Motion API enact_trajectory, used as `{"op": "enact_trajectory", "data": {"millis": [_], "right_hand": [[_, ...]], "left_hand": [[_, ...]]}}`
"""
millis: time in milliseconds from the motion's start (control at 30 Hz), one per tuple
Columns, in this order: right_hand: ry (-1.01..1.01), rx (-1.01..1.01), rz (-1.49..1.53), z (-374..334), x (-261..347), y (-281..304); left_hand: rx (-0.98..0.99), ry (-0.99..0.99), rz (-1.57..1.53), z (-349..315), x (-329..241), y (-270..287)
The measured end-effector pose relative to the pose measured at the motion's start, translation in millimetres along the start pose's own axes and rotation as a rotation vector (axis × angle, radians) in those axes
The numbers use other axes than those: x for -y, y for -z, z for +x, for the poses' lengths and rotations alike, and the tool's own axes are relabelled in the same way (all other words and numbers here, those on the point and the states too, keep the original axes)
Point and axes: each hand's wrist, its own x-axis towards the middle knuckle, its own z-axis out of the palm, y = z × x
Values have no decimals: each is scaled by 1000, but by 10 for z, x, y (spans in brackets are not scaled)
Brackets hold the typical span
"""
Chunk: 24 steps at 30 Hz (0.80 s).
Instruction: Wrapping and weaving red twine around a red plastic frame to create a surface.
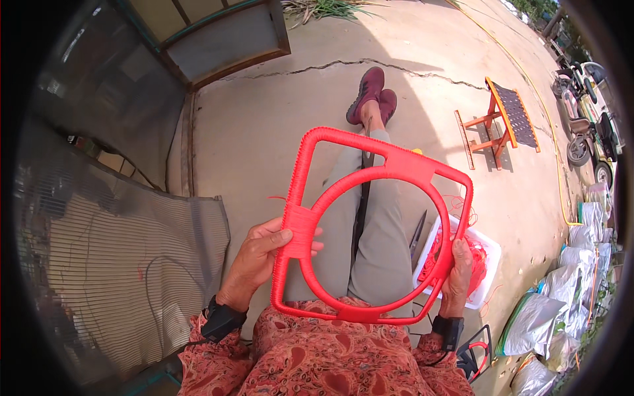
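A red frame (409,165), a rounded square with a ring inside it, is held up over my lap. Red cord is wound tightly round its bars, with broad bands where ring and square meet. My left hand (254,257) is closed on the left band, thumb in front and fingertips showing through the opening. At the opposite side my right hand (457,277) grips the right edge, its fingers partly hidden behind the frame. A loose red cord end sticks out near the left band. Beneath the right side stands a white tub (489,280) with tangled red cord (482,257).
A dark pointed blade (417,234) lies beside the tub. An orange folding stool (508,119) stands ahead on the right. Silvery sacks (538,320) and parked scooters (588,125) line the right. Left are a framed door (224,43) and ribbed sheeting (132,244).
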Motion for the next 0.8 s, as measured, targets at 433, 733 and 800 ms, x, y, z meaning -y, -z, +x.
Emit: {"op": "enact_trajectory", "data": {"millis": [433, 733, 800], "right_hand": [[18, 119, 35, 56, 105, -131], [-32, 119, 160, 113, 55, -113], [-9, 104, 145, 67, 117, -111]], "left_hand": [[-22, 51, 169, -98, -124, -56], [-35, -12, 192, -306, -191, -237], [-23, -23, 193, -324, -185, -267]]}}
